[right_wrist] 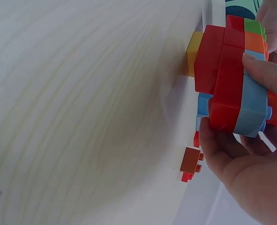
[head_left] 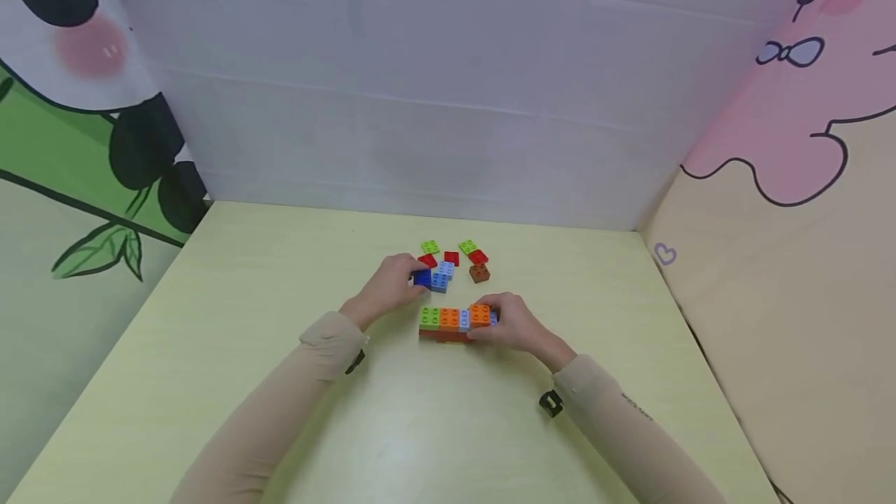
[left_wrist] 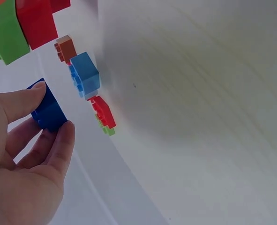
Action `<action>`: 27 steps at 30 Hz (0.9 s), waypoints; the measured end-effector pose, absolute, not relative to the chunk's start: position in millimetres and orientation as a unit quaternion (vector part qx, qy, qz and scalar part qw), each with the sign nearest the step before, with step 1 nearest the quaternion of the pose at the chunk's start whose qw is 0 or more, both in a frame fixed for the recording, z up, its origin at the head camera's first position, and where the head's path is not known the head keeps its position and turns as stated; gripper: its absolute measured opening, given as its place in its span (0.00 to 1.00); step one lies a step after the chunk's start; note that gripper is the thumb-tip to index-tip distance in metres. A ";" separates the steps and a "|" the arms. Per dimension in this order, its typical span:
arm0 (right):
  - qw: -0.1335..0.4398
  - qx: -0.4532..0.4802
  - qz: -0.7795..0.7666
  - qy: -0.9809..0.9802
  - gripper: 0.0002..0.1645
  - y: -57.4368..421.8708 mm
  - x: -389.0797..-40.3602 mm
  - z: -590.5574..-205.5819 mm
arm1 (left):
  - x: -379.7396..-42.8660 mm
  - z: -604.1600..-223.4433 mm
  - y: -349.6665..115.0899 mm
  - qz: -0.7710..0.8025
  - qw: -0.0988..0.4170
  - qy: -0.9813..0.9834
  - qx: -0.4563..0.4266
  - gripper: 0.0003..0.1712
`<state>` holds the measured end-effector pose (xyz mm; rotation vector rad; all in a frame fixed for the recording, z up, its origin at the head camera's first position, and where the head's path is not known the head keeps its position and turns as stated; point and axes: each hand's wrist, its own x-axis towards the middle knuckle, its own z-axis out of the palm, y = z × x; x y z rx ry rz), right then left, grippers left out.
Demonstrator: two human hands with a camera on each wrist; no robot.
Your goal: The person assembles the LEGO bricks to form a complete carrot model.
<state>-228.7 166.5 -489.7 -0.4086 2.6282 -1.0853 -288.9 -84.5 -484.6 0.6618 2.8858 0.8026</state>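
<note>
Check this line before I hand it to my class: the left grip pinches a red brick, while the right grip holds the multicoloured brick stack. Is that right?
Not quite: the colour is wrong. The left wrist view shows the left grip pinching a dark blue brick. The right grip does hold the multicoloured brick stack.

Loose bricks point(head_left: 446, 270) on table point(head_left: 399, 426), brick assembly point(head_left: 449, 322) before them, backdrop point(head_left: 434, 138) behind, 2 side panels point(head_left: 63, 348), left and right
</note>
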 end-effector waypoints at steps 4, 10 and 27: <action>0.133 -0.143 -0.378 0.905 0.26 167.5 -228.8 -489.1 | -286.5 -480.5 -83.4 0.259 0.032 0.939 0.225 0.26; 0.130 -0.142 -0.373 0.908 0.26 168.6 -227.4 -488.6 | -276.4 -470.2 -81.5 0.276 0.034 0.934 0.225 0.27; 0.131 -0.147 -0.376 0.906 0.27 166.1 -224.2 -484.1 | -243.9 -452.8 -79.6 0.313 0.043 0.907 0.279 0.24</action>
